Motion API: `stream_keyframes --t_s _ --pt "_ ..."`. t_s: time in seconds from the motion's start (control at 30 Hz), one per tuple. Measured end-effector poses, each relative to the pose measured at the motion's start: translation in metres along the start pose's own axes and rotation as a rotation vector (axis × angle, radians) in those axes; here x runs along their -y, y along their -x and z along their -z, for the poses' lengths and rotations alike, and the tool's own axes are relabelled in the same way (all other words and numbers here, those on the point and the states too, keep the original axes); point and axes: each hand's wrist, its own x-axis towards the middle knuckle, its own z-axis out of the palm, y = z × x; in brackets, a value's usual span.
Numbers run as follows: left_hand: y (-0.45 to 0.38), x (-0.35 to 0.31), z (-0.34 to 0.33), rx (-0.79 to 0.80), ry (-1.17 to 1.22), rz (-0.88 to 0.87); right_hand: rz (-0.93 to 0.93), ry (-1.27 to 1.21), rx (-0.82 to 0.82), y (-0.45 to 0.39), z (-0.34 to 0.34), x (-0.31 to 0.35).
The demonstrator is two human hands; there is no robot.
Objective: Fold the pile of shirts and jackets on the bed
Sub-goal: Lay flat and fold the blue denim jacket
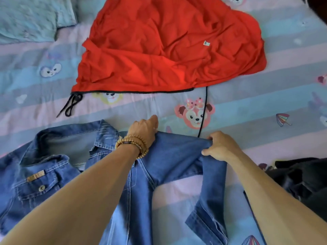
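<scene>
denim jacket: blue denim button-front jacket point(58, 174) lies spread front-up on the bed, collar toward far side, at near-left and centre of view; one sleeve out to the right, bent at the shoulder fold and running back toward the person.
progress: early, by my read. Jacket is laid out, nothing on it looks like a finished fold; sleeve fold is just being set up.
red garment: bright red crumpled fabric garment with black hem and black drawcord point(169, 45) lies loose and unfolded farther up the bed, well apart from the jacket.
dark garment: black crumpled garment point(300, 179) heaped at right edge, beside the right forearm, unfolded.
folded stack: none in view.
left to do: judged, the whole jacket fold, then red and black pieces.
bed: pastel striped sheet with cartoon animal print point(265, 106) carries everything; pale turquoise fuzzy blanket point(30, 18) at far-left corner.
left hand: left hand point(144, 129) reaches forward across the jacket, fingers curled, gripping the top edge of the sleeve near the shoulder; wooden bead bracelet point(131, 145) wrapped round the wrist.
right hand: right hand point(221, 147) pinches the same sleeve edge at its outer bend, thumb below, fingers over the top.
arms: both forearms extended, left crossing over jacket body, right alongside the sleeve.
hands apart: yes, sleeve cloth between them, looks pulled fairly flat.
</scene>
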Motion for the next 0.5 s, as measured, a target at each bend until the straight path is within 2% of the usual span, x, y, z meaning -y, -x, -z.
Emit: stream_keyframes --t_s 0.07,0.13,0.3,0.4,0.47,0.5 --pt "0.008 0.013 -0.005 -0.004 0.06 -0.003 -0.007 0.173 0.01 0.003 -0.009 0.02" --pt "0.019 0.038 0.0 -0.062 0.068 0.039 0.106 0.24 -0.055 0.008 -0.017 0.051" --pt "0.061 0.145 0.043 -0.222 0.165 0.256 0.388 -0.06 0.031 0.006 -0.05 0.164" --pt "0.081 0.22 0.061 -0.099 0.069 0.453 0.53 -0.145 0.086 0.0 -0.07 0.228" --pt "0.09 0.267 0.066 0.05 -0.034 0.53 0.574 -0.071 0.19 -0.01 -0.081 0.262" --pt "0.092 0.285 0.067 0.113 -0.041 0.511 0.577 0.001 0.233 -0.015 -0.084 0.273"
